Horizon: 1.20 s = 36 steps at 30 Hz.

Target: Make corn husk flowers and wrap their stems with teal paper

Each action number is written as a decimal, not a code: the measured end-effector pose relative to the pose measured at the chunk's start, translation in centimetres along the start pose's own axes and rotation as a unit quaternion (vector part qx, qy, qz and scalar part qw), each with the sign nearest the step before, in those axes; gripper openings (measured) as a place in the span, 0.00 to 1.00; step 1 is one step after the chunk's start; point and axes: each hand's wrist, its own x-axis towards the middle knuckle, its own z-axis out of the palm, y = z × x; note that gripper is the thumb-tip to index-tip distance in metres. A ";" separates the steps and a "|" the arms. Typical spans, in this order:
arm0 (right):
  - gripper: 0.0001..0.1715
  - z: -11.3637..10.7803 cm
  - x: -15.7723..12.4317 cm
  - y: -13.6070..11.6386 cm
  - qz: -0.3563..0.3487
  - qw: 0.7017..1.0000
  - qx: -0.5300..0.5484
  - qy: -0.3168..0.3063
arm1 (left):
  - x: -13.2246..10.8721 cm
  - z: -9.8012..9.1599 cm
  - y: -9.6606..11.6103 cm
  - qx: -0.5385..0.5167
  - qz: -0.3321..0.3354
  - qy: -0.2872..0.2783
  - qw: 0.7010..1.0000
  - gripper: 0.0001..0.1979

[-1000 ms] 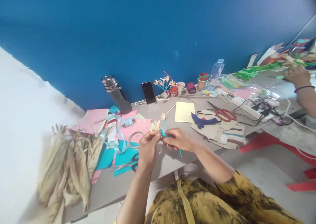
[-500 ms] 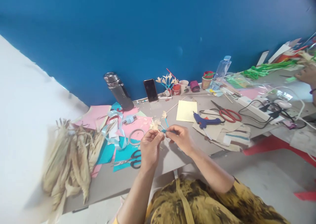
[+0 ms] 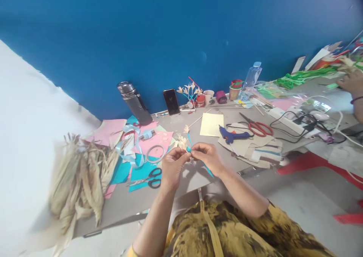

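Observation:
My left hand is closed, thumb and fingers pinching the base of a cream husk flower. Opposite it, my right hand pinches a blue strip at the flower's base; the fingertips hide part of it. A blue tail of the strip hangs below my right hand. Just beyond the fingers a small cream flower on a blue stem lies on the table. Black-handled scissors rest on blue paper left of my left hand.
Dried corn husks lie at the left. A tape roll and pink paper are nearer. To the right are a glue gun, a glove, red-handled scissors and a power strip. A flask stands behind. Another person's hand is far right.
The blue strip is now bunched at the flower's base, and its tail shows below my right hand. Both hands stay close together; the view has shifted slightly.

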 end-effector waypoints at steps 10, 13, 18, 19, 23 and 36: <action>0.09 -0.4 -2.2 1.9 -0.001 0.999 -0.049 0.001 | -1.1 -1.2 -2.9 -0.029 -0.054 -0.024 0.998 0.15; 0.09 -0.3 -2.9 2.0 0.009 0.998 -0.058 0.015 | -1.7 -1.4 -3.1 -0.026 -0.039 -0.028 0.999 0.16; 0.08 -0.1 -3.6 2.2 0.024 0.999 -0.009 0.021 | -2.8 -1.0 -2.8 -0.050 -0.021 -0.051 0.997 0.26; 0.08 -0.1 -3.7 2.4 0.020 1.000 0.008 0.016 | -2.9 -1.0 -2.9 -0.048 -0.019 -0.055 0.997 0.27; 0.09 0.2 -4.1 2.7 0.010 0.999 0.045 0.021 | -3.2 -0.8 -3.5 -0.066 -0.028 -0.053 0.996 0.22; 0.13 0.4 -4.7 2.6 -0.019 0.999 -0.010 0.026 | -3.7 0.0 -3.8 -0.045 -0.006 0.020 0.999 0.12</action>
